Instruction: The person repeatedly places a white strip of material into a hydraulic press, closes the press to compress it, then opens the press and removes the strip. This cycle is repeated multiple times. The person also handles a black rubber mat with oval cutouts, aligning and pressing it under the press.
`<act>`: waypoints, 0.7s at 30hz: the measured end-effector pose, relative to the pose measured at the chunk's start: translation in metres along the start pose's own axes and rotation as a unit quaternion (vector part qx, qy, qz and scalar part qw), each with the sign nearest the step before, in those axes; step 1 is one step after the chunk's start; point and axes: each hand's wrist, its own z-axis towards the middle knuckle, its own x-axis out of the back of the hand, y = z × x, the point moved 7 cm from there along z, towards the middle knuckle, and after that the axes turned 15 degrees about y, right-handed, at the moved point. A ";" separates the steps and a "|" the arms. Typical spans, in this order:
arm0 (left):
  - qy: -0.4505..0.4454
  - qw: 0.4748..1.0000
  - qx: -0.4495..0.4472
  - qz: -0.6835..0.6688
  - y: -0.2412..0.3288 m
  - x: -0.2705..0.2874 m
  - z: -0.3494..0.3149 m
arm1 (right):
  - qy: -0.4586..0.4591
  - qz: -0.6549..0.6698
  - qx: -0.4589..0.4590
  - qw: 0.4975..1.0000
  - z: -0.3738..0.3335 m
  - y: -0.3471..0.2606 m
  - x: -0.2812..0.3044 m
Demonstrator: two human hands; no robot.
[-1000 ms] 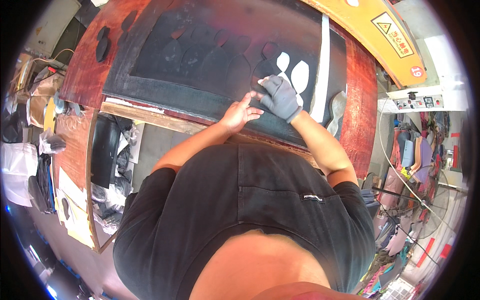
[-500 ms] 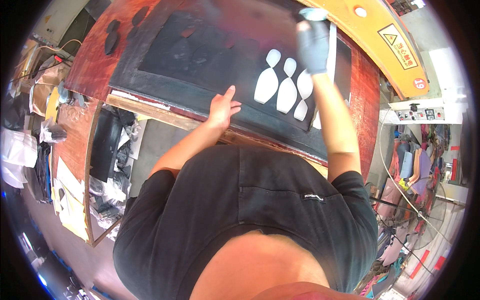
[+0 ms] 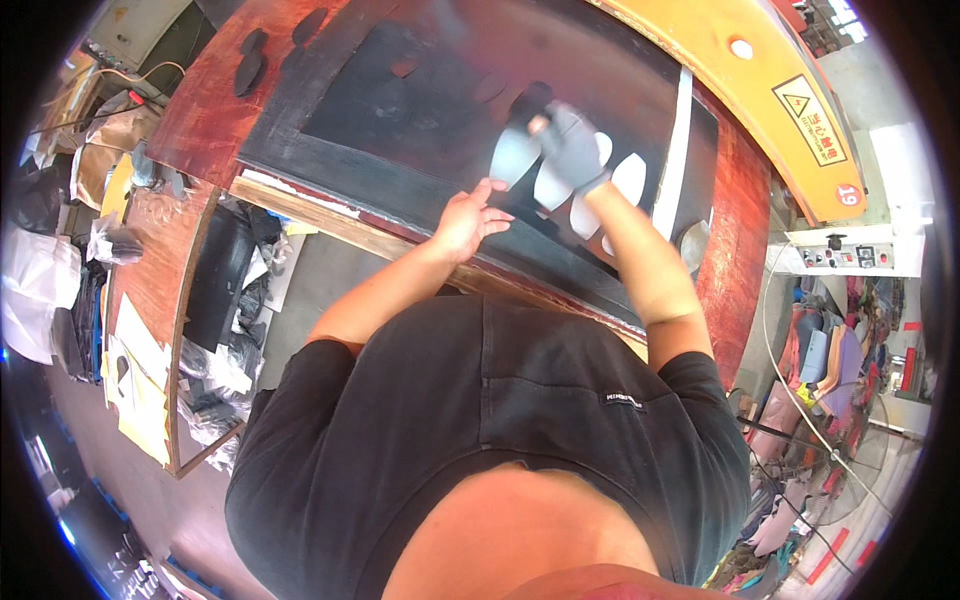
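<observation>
Several white, sole-shaped pieces (image 3: 628, 180) show against a dark sheet (image 3: 370, 110) on the worktable. My right hand (image 3: 572, 150), in a grey glove with a bare thumb showing, reaches over them and covers parts of some. Its fingers are blurred beside a dark patch, so what they hold, if anything, cannot be made out. My left hand (image 3: 472, 225) is bare and open, fingers spread, at the near side of the sheet. Its fingertips are close to the lower end of the leftmost white piece (image 3: 514, 158).
An orange machine beam (image 3: 740, 60) with a warning label spans the far right. A white strip (image 3: 672, 160) and a pale rounded piece (image 3: 693, 246) lie at the right. Dark cutouts (image 3: 250, 72) lie far left. A wooden side table (image 3: 180, 270) holds papers and plastic.
My right hand has swung from the far right edge leftward and nearer, over the white pieces. My left hand has shifted slightly right and nearer, fingers still spread. The view has tilted slightly.
</observation>
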 end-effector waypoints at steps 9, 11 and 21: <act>0.111 0.994 0.013 -0.001 -0.013 0.011 -0.023 | 0.337 0.150 -0.096 0.924 0.139 0.034 0.124; 0.236 0.971 -0.016 -0.025 0.008 0.032 -0.021 | 0.264 0.034 -0.046 0.963 0.111 -0.012 0.084; 0.025 0.986 -0.018 -0.166 0.028 0.036 -0.015 | -0.072 0.091 0.205 0.972 -0.050 -0.080 -0.034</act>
